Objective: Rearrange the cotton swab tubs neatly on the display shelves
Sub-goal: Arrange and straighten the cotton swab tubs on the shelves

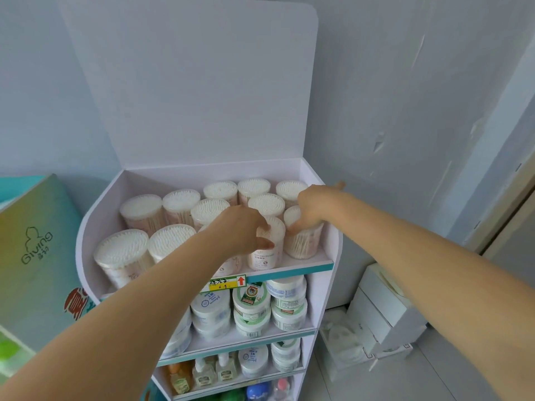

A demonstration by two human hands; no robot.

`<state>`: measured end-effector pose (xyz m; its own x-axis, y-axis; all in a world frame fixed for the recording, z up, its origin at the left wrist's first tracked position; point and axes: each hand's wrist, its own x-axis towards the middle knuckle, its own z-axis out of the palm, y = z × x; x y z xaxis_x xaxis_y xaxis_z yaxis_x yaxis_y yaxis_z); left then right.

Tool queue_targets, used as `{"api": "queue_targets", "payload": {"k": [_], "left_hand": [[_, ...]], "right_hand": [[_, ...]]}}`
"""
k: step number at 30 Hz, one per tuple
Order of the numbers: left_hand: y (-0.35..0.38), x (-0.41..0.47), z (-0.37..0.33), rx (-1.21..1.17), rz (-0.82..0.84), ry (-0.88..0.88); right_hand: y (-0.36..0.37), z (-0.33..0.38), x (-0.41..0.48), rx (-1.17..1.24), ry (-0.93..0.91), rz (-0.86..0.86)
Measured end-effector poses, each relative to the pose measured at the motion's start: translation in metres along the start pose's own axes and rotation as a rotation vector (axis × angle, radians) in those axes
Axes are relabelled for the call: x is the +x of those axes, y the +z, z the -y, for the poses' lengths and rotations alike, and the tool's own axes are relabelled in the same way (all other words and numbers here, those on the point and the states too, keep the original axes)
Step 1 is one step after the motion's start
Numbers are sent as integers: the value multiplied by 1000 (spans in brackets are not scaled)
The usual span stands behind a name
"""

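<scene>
Several clear round cotton swab tubs (124,253) stand in rows on the top shelf (307,269) of a white cardboard display stand. My left hand (243,227) grips a front-row tub (267,250) from the left side, fingers on its lid and thumb on its wall. My right hand (314,204) rests on the tub at the front right corner (304,241), fingers curled on its lid edge and one finger pointing toward the wall. Both forearms hide parts of the front row.
Lower shelves hold stacked white cream jars (252,308) and small bottles (204,374). A price tag (223,283) hangs on the top shelf edge. A green printed box (34,250) stands at left. White boxes (385,311) sit on the floor at right, by the wall.
</scene>
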<state>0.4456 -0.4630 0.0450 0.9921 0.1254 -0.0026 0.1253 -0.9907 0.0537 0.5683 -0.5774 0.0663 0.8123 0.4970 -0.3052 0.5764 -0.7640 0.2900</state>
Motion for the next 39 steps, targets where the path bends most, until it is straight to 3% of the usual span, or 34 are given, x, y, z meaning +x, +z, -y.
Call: {"api": "queue_targets", "payload": {"k": [6,12,18,23,26,30,39], "left_hand": [[0,2,-1,-10,7,-15],[-4,0,-5,-22,7,-35],[-5,1,-6,-40,17,-64],[-5,1,-7,-65,19,-84],[-4,1,-6,-65,18,-84],[-4,3,-5,-60,25,-91],[-2,2,-4,-74,12,-101]], "right_hand": [[-2,-11,-4,99,-281,9],[0,-15,-1,56,-154,-73],[2,-21,-7,96,-368,-33],[5,-23,-3,115,-248,-109],[1,-27,-10,98,-340,-48],[-1,-23,-13,49,-446,-89],[8,-19,-2,19,-446,-82]]}}
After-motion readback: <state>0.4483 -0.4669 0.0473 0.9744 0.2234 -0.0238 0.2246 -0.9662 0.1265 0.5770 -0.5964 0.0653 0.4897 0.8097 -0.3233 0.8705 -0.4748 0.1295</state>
